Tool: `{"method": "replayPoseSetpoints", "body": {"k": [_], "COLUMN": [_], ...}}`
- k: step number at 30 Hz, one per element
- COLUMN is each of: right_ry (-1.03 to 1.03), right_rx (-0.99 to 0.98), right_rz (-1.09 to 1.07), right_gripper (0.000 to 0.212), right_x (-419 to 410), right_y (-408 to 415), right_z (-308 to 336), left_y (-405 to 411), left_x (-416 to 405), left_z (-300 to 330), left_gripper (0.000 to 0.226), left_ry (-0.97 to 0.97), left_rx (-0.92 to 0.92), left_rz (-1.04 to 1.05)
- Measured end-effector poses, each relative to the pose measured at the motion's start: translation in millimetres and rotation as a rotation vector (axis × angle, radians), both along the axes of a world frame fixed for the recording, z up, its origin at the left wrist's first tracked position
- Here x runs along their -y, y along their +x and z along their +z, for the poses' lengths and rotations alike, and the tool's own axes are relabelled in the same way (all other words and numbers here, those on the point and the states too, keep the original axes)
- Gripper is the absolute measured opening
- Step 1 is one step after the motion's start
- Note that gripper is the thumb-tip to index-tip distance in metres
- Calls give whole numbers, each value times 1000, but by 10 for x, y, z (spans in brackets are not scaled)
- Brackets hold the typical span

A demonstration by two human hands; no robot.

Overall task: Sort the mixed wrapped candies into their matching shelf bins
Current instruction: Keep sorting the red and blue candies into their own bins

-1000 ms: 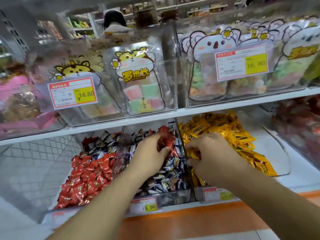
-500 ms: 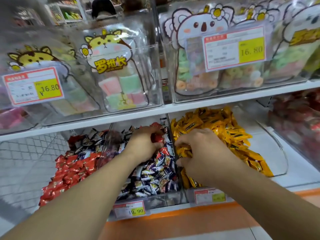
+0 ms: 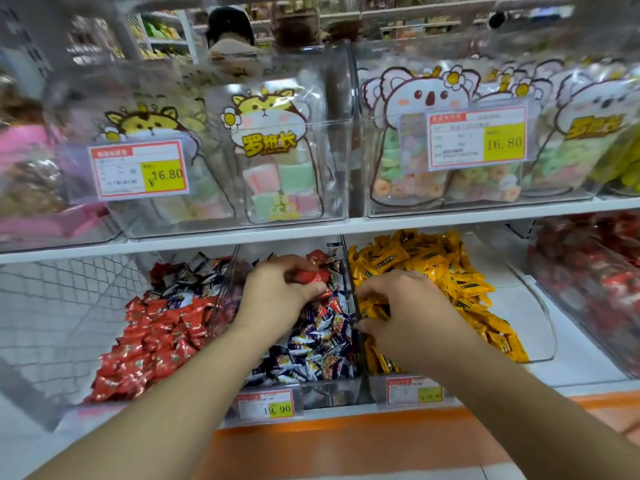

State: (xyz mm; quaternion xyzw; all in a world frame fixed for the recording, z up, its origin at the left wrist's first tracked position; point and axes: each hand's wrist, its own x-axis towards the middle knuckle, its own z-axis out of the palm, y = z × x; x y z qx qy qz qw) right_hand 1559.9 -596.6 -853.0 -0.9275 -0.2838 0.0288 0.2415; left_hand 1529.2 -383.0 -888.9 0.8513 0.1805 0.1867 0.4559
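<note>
Lighting: bright, even light is falling from above.
Glare: upper clear bins (image 3: 311, 133) are reflecting haze.
Blur: far aisle is smearing.
Distortion: edges are bowing.

White shelf boards (image 3: 242, 239), orange floor strip (image 3: 346, 441) — more aisles behind, blurred.

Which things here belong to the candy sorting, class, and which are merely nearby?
Belong to the job:
left hand, gripping red candies
right hand, in the yellow candies
dark-wrapped candies
red candy bin

Merely nearby:
marshmallow bag
koala bags
price tag
</note>
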Motion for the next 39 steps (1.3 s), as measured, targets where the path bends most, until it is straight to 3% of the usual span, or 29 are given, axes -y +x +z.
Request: {"method": "replayPoseSetpoints", "body": {"k": [4, 14, 20, 23, 25, 29, 34, 39], "right_ry": [-14, -127, -162, -141, -117, -70, -22, -9], "right_rx": [46, 91, 130, 116, 110, 105, 71, 72], "right_rz": [0, -21, -29, -34, -29, -24, -18, -21], "right_gripper": [45, 49, 42, 40, 38, 35, 32, 35], "right_x": [-9, -223, -364, -376, -382, -365, -319, -283], "right_y": [-32, -179, -193, -191, -179, -156, -116, -84], "right_z": [-6, 40, 62, 82, 85, 70, 61, 16], "left_y": [-387, -1202, -1480, -1529, -1494, -1312, -803, -108], "left_x": [108, -264, -753, -911, -920, -686, -203, 87], "left_z": [188, 476, 401, 291, 238, 274, 228, -44], "left_gripper": [24, 25, 27, 35, 42, 37, 32, 38], "left_ry": [-153, -230, -58, 163, 316, 483, 463, 479], "left_rx": [15, 116, 90, -126, -194, -90, -63, -120], "left_rz": [-8, 36, 277, 311, 279, 170, -79, -136]}}
